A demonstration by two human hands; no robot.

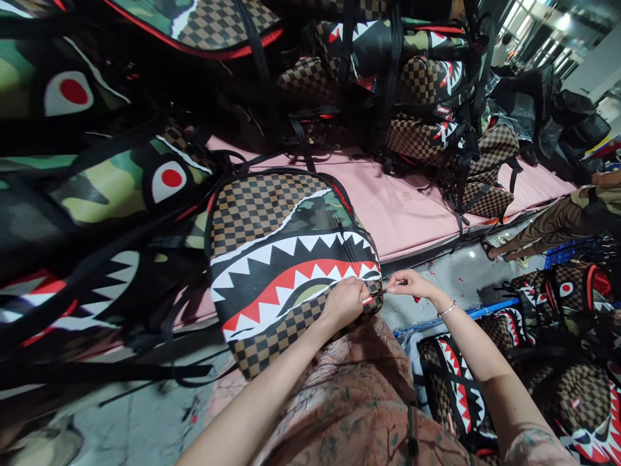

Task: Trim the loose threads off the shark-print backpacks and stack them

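A backpack (272, 252) with brown-and-black checks, a camouflage patch and a printed shark mouth lies tilted at the pink table's edge, against my lap. My left hand (345, 301) is closed at the bag's lower right corner, its fingers gripping the edge there. Just beyond that corner, my right hand (414, 285) is pinched shut, with a bracelet at the wrist. Something thin and dark runs between the two hands; it is too small to name. What the right fingertips hold is also unclear.
Similar backpacks (111, 188) crowd the left and back of the pink table (402, 200). More shark-print bags (456, 382) are piled low on the right, beside a blue rail (490, 309). Another person's legs (538, 226) stand further off at the right.
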